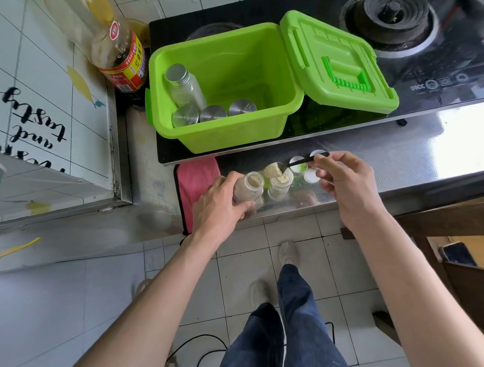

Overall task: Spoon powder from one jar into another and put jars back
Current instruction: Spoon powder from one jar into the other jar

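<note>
Just in front of the green box [233, 137], the scooping step looks to be in hand. The left hand [219, 208] wraps round an open jar [249, 187], part full. Just beside it stands a second jar [280, 186], full to the brim. The right hand [345, 179] pinches the dark handle of a spoon [303, 162], its heap of pale powder [272, 170] hanging over the full jar's mouth. Next, I judge, the load must travel level to the held jar and tip in cleanly. The stove [394, 18] lies under and right of the box, a big bottle [118, 56] left of it, a pink cloth [197, 179] front-left, capped jars [185, 85] inside. Loose caps [310, 176] under the spoon handle could get knocked.
</note>
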Demonstrator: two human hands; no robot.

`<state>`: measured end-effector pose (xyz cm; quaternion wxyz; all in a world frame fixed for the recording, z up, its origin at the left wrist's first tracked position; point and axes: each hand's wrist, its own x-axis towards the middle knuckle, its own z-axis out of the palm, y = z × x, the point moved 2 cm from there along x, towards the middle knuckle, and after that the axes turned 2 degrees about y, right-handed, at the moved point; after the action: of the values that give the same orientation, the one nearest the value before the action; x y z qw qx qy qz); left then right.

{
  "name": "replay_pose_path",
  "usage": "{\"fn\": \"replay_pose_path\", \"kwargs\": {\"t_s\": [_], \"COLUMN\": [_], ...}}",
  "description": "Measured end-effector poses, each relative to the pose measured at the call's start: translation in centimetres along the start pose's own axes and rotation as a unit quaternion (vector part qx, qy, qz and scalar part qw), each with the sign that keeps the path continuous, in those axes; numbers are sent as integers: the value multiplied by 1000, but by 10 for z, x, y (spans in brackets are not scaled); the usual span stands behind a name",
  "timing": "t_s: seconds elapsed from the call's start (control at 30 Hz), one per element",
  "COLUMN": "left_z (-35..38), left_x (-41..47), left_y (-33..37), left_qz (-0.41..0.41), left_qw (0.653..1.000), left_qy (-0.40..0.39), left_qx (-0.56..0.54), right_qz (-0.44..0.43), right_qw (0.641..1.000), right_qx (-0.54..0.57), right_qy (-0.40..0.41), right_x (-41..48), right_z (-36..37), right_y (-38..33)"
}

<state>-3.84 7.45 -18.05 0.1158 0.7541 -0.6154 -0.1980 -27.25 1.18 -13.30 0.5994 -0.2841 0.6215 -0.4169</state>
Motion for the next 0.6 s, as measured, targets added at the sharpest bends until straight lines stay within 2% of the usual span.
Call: {"fn": "replay_pose_path", "kwargs": {"t_s": [0.43,0.6], "left_z": [1,0], "left_x": [1,0], "left_y": [0,0], "left_qz": [-2,1], "left_qw": [1000,1000], "left_qy": [-4,-1], "left_qx": [2,0], "right_qz": [-51,-105], "right_qw": [995,981], "right_qx": [-72,-153], "right_qy": [42,58], "right_x": [8,10], "right_z": [-17,-7], "right_y": [-3,-3]}}
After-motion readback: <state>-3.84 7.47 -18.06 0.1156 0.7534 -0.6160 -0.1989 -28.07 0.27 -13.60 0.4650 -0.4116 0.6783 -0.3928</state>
